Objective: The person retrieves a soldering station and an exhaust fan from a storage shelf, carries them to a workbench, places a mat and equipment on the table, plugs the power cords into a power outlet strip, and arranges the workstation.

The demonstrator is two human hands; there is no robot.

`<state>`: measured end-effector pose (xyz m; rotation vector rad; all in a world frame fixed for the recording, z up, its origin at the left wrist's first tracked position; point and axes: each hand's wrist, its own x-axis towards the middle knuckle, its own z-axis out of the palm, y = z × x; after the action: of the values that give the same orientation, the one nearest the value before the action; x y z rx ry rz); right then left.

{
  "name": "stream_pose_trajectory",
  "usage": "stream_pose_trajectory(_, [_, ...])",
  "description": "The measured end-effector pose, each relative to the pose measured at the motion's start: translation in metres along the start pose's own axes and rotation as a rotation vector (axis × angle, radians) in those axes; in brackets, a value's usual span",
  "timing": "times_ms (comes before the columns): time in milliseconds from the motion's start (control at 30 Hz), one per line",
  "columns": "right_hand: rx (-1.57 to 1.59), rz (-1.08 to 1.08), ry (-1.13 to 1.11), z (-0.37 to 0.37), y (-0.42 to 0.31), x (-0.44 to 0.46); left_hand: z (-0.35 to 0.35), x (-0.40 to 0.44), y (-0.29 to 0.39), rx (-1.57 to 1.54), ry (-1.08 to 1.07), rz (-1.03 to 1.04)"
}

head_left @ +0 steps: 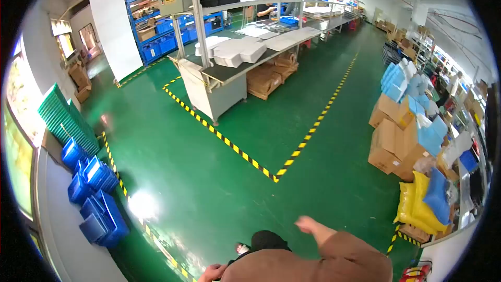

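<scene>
Nested blue bins (pixel 100 175), green crates (pixel 68 120), left hand (pixel 212 272) low, right hand (pixel 308 225) forward, cannot tell fingers' grip

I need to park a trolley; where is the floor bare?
Bare floor lies between the workbench and blue bins, and between the workbench and cartons, crossed by striped tape. Crowded: right edge, with yellow bags; left wall.

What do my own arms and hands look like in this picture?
You're wearing a brown top. Its right sleeve is loose and plain, ending short of the wrist and leaving the forearm bare. Your left hand and right hand look ungloved; finer details are too small to tell.
</scene>
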<state>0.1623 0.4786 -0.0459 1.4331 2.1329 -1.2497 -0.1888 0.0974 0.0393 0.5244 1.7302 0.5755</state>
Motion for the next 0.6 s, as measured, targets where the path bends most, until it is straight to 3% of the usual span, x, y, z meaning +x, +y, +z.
stream_pose_trajectory(33, [-0.187,-0.091,0.008,0.007,0.050,0.002,-0.024,0.026,0.003,0.091,-0.044,-0.023])
stream_pose_trajectory(67, [0.010,0.057,-0.076,-0.017,0.027,-0.049,-0.047,0.041,0.027,0.207,-0.140,-0.074])
stream_pose_trajectory(100, [-0.378,-0.094,-0.280,-0.007,0.064,-0.040,-0.071,0.068,0.022,0.203,-0.140,-0.080])
stream_pose_trajectory(167, [-0.273,0.061,-0.394,0.010,0.094,-0.023,-0.114,0.141,-0.004,0.331,-0.160,0.092])
stream_pose_trajectory(233, [-0.150,0.144,-0.393,0.021,0.078,0.028,-0.160,0.173,0.023,0.248,-0.068,0.043])
stream_pose_trajectory(400, [0.224,0.200,-0.239,-0.030,-0.108,0.197,-0.288,0.254,0.092,0.082,0.184,0.067])
stream_pose_trajectory(467, [-0.218,-0.035,-0.116,-0.052,-0.202,0.394,-0.342,0.281,0.131,0.057,0.245,0.095])
stream_pose_trajectory(500, [-0.118,-0.047,0.219,-0.088,-0.327,0.440,-0.369,0.289,0.163,0.041,0.253,0.059])
stream_pose_trajectory(533, [-0.201,-0.162,0.087,-0.133,-0.431,0.492,-0.397,0.296,0.196,0.024,0.262,0.024])
stream_pose_trajectory(567, [0.012,-0.293,0.185,-0.155,-0.526,0.537,-0.423,0.308,0.222,-0.003,0.292,-0.037])
stream_pose_trajectory(600, [0.217,-0.599,0.295,-0.165,-0.600,0.593,-0.446,0.324,0.233,-0.011,0.288,-0.039])
